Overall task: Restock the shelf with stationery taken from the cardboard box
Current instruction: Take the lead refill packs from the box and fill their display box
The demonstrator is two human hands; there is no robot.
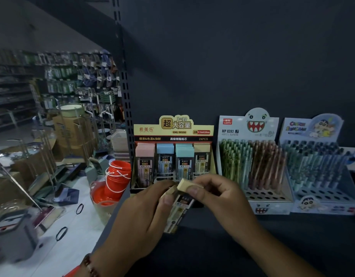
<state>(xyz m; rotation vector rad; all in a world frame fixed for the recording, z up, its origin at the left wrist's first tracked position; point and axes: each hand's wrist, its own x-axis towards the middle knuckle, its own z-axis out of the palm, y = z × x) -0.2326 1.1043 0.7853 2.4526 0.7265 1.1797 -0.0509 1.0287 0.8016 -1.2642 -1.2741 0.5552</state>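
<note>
Both hands — left hand [146, 212], right hand [218, 194] — gripping boxy lead case [179, 208]

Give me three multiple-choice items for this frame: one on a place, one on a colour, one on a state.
1. Where does the lead refill display box stand among the three boxes on the shelf?
A. leftmost
B. middle
C. rightmost

2. What colour is the cap of the lead case held in both hands?
A. pink
B. blue
C. pale yellow

3. What is the right hand doing?
A. hanging open
B. pinching the case's cap end
C. resting flat on the shelf

Answers:
1 A, the monster pen display and the cartoon pen display stand to its right.
2 C, the cap is cream yellow.
3 B, its fingertips pinch the cap while the left hand grips the body.
</note>
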